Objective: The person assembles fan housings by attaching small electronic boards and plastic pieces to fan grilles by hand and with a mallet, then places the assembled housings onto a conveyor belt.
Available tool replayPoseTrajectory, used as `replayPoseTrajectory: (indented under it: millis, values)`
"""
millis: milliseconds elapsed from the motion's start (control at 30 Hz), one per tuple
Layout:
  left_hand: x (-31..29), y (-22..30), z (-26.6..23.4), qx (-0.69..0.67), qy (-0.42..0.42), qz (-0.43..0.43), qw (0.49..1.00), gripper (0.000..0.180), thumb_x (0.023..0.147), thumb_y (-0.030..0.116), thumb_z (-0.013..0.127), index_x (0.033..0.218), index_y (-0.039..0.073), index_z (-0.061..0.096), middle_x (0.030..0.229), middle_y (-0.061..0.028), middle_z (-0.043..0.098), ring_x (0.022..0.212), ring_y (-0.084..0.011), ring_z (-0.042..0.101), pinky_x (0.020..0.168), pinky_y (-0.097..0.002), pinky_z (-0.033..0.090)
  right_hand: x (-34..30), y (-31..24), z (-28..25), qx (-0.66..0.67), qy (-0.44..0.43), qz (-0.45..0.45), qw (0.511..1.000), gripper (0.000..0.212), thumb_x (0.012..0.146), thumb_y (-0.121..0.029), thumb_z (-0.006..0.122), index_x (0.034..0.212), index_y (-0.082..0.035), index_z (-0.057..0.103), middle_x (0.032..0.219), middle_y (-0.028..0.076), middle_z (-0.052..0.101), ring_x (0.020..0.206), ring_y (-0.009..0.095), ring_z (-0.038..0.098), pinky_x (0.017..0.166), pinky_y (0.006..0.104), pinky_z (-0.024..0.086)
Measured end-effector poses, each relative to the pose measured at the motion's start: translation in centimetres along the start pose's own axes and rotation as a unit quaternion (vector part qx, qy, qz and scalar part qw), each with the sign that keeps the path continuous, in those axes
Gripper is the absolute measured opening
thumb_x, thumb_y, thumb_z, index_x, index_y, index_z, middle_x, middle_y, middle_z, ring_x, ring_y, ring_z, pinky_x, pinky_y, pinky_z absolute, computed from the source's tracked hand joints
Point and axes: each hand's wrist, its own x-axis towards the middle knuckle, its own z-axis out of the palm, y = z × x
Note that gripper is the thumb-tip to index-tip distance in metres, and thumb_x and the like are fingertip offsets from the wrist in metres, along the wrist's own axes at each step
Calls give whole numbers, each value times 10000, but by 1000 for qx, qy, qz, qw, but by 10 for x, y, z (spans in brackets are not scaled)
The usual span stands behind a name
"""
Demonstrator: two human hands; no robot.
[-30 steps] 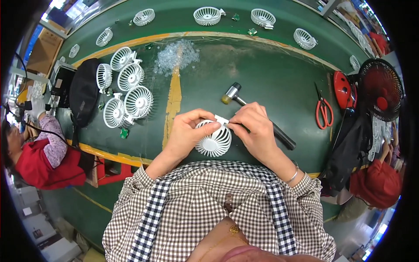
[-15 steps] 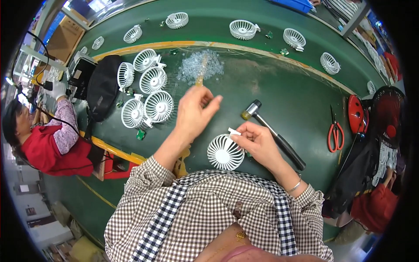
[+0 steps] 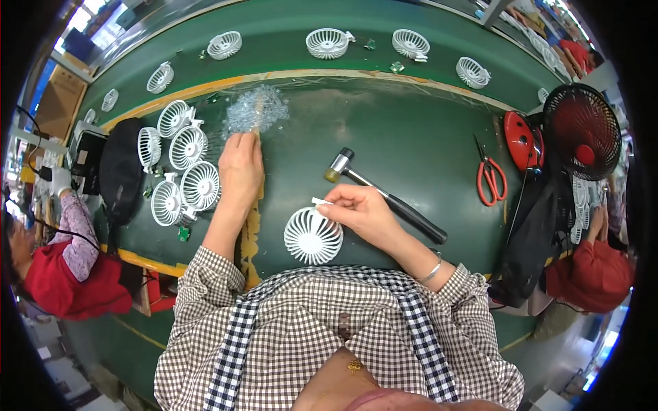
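Note:
My right hand (image 3: 362, 214) pinches the white tab at the top of a round white fan grille (image 3: 313, 236), which rests on the green table close to my body. My left hand (image 3: 241, 171) reaches to the near edge of a pile of small clear plastic pieces (image 3: 257, 108). Its fingers are bent and pressed together, and the fingertips are hidden, so anything between them cannot be seen. A hammer (image 3: 391, 197) with a metal head, yellowish and black faces and a black handle lies just beyond my right hand.
Several white fan grilles (image 3: 201, 188) and small green circuit boards (image 3: 184, 233) stand at left, by a black bag (image 3: 123, 171). Red-handled pliers (image 3: 489, 179) and a black fan (image 3: 582, 133) are at right. More grilles (image 3: 327, 43) line the far strip. A person (image 3: 72, 274) sits at left.
The scene has shifted left in the picture as the view turned. My left hand's fingers, spread with the thumb apart before, are now drawn together at the pile. My right hand keeps its pinch.

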Motion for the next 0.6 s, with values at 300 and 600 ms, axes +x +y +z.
replayPoseTrajectory:
  millis: [300,600]
  values:
    - [-51,55,-19,-677,-181,-400,591,159,864,42,648,1014,-10,634,972,-148,681,894,-208,665,799,-316,552,-20,-14,13,-125,102,-106,981,146,852,-88,687,934,32,669,766,44,685,688,59,616,604,204,489]
    - [-54,71,-26,-634,-207,-383,639,210,872,49,645,1063,-37,657,987,-121,687,896,-162,650,798,-267,527,-17,-10,13,-113,116,-91,983,114,855,-73,682,911,26,676,758,40,684,674,48,602,588,200,481]
